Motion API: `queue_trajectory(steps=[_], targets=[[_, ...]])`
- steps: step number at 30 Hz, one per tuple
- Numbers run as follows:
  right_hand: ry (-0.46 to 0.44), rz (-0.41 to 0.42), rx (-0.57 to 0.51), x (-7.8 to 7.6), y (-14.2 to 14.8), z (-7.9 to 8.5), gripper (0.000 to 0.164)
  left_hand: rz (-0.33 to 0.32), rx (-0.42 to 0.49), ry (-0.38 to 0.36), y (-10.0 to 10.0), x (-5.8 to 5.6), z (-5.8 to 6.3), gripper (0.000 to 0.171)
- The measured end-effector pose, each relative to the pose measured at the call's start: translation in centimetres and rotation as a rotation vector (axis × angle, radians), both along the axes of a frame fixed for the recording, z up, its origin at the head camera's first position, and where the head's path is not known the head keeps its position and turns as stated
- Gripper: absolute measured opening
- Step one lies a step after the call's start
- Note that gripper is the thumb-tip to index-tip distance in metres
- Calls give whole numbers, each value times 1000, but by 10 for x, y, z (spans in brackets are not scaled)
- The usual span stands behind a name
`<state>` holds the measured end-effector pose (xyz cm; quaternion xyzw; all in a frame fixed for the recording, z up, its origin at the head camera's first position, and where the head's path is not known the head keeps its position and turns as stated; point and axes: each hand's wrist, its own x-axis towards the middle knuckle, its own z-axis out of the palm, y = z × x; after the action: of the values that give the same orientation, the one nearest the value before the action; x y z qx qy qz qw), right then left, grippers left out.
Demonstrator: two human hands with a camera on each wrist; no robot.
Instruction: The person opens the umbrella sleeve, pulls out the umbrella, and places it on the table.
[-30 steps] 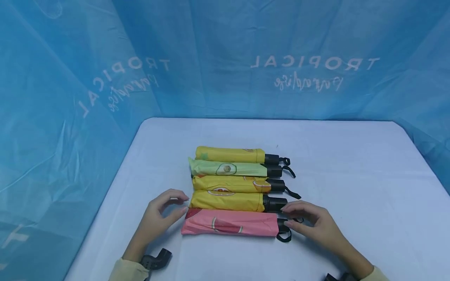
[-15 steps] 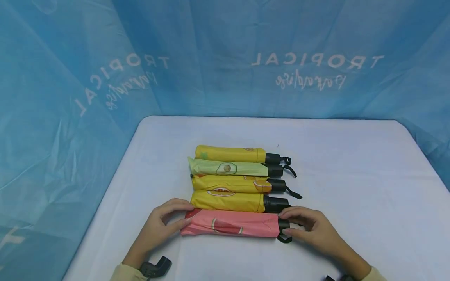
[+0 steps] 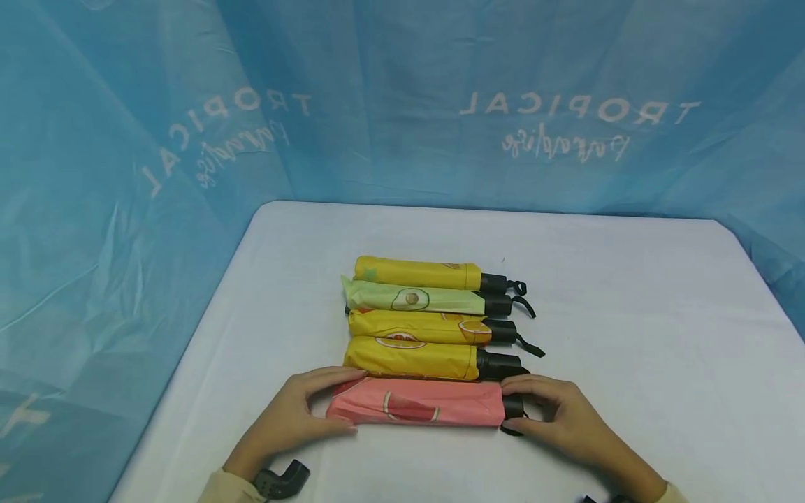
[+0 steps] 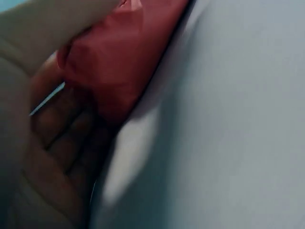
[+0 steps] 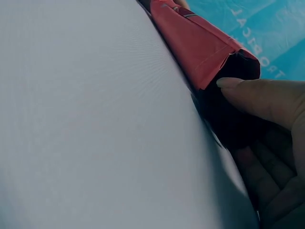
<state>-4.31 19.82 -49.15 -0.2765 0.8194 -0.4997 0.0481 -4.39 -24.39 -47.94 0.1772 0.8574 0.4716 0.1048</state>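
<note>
A folded pink umbrella (image 3: 415, 404) with a watermelon print lies nearest the person, its black handle to the right. My left hand (image 3: 302, 412) grips its left end, thumb on the near side and fingers on the far side; the left wrist view shows the pink cloth (image 4: 114, 57) between them. Around the black handle (image 5: 228, 114), my right hand (image 3: 560, 412) holds with thumb and fingers. Just beyond lie a yellow umbrella (image 3: 409, 360), another yellow umbrella with orange slices (image 3: 415, 327), a green avocado-print umbrella (image 3: 371, 295) and a farther yellow umbrella (image 3: 428, 274).
The umbrellas lie side by side on a white-covered table (image 3: 629, 293), handles all pointing right. Blue printed sheeting (image 3: 402, 105) hangs behind the table and along its left side. Each wrist wears a black device, such as the left wrist camera (image 3: 283, 480).
My left hand has moved right from beside the pink umbrella to grip its left end. My right hand has closed in on the handle. The view has shifted slightly.
</note>
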Motion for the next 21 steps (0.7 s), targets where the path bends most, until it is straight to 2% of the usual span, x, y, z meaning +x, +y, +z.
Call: queue_trajectory(steps=[4, 9, 21], targets=[[75, 11, -23, 0, -3, -1, 46, -37, -23, -29, 10, 0, 1, 70], [153, -6, -11, 0, -8, -1, 49, -50, -19, 10, 15, -1, 1, 64], [177, -43, 12, 1, -3, -3, 47, -59, 16, 43, 15, -4, -4, 59]])
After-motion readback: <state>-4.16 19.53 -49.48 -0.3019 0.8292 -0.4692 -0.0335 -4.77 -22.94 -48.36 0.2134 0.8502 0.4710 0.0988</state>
